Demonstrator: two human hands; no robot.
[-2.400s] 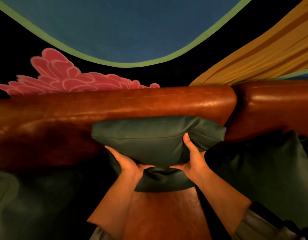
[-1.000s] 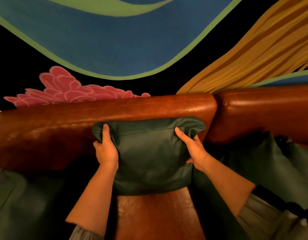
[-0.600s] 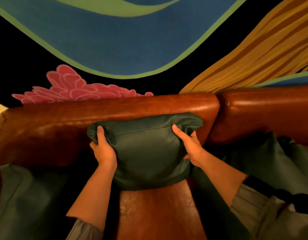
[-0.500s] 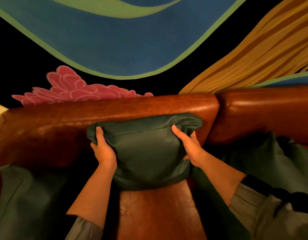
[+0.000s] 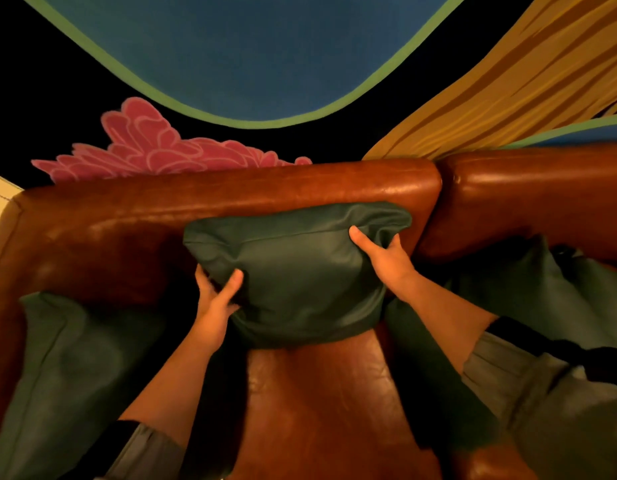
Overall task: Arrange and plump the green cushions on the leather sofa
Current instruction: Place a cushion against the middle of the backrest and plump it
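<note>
Both hands grip the middle green cushion [image 5: 300,271] against the leather sofa [image 5: 231,192] backrest: the left hand [image 5: 215,296] pinches its lower-left edge, the right hand [image 5: 383,256] clutches the bunched upper-right corner. Soft and light, it likely yields to squeezing at its edges. More green cushions [image 5: 68,375] slump outside either hand.

The middle cushion [image 5: 300,282] stands on my sofa seat [image 5: 321,403] against the backrest [image 5: 231,192]. Another cushion [image 5: 71,375] lies to its left, and what seems another cushion [image 5: 529,296] to its right, behind my right forearm.
</note>
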